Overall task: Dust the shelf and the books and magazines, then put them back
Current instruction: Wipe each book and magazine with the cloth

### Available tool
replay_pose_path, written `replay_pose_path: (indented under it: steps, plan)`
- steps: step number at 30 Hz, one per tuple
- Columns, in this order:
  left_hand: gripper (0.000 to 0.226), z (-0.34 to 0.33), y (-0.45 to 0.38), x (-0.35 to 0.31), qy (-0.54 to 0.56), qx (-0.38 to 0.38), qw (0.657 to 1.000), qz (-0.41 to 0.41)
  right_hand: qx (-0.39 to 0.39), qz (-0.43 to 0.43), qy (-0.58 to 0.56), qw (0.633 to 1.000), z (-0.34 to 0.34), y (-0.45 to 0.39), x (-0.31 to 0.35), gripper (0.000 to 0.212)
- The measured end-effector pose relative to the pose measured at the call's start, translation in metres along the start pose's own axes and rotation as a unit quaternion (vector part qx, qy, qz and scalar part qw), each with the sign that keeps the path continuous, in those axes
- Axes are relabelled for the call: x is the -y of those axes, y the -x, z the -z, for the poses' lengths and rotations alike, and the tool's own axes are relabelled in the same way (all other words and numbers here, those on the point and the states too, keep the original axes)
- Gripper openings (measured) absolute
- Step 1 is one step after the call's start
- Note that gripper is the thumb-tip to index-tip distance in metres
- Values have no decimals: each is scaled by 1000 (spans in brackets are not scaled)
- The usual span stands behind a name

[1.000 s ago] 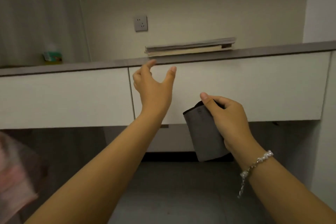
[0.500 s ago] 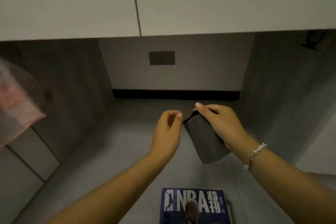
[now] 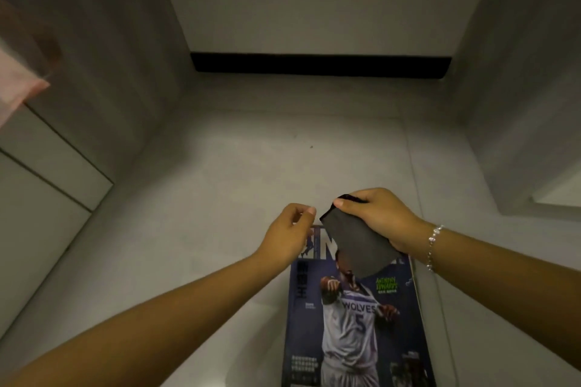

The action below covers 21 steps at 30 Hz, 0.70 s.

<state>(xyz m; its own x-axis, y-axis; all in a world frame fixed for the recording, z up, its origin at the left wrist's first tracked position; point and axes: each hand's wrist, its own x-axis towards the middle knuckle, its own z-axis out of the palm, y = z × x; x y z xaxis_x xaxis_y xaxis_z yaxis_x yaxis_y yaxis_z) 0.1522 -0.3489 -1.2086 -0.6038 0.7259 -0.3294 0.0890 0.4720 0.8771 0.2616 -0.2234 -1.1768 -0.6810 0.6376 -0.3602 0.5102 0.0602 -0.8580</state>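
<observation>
Head view showed the right hand [image 3: 382, 218] gripping a dark cloth [image 3: 355, 245], seemingly for dusting, above the magazine [image 3: 355, 320] at the worktop's [image 3: 220, 198] near edge, the left hand [image 3: 287, 234] loosely curled, empty.

Grey floor [image 3: 220, 198], seemingly smooth concrete; basketball magazine [image 3: 355, 324] lying flat on it, cover up.

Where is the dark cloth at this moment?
In the head view, the dark cloth hangs from the right hand, right of centre, over the top of the magazine.
</observation>
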Motion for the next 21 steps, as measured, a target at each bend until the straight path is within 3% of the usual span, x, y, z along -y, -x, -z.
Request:
replay_pose_path:
  steps: [5, 8, 11, 13, 16, 19, 21]
  plan:
    - [48, -6, 0, 50, -135, -34, 989, 51, -82, 139, 153, 975, -14, 1, -30, 25]
    - [48, -10, 7, 68, -148, -12, 985, 84, -8, 203, 268, 942, -29, 12, -53, 30]
    - [39, -11, 20, 74, -150, 20, 985, 78, 105, 179, 391, 897, -40, 20, -85, 41]
    - [35, -11, 22, 79, -144, 6, 988, 63, 119, 195, 416, 880, -39, 23, -101, 51]
    - [28, -11, 21, 82, -78, -25, 994, 72, 101, 245, 478, 837, -31, 16, -118, 66]
    - [11, -12, 21, 78, 75, -36, 990, 113, 119, 232, 449, 855, -26, 14, -129, 80]
    - [9, -13, 22, 73, 161, 16, 972, 168, 105, 239, 425, 867, -25, 13, -137, 76]
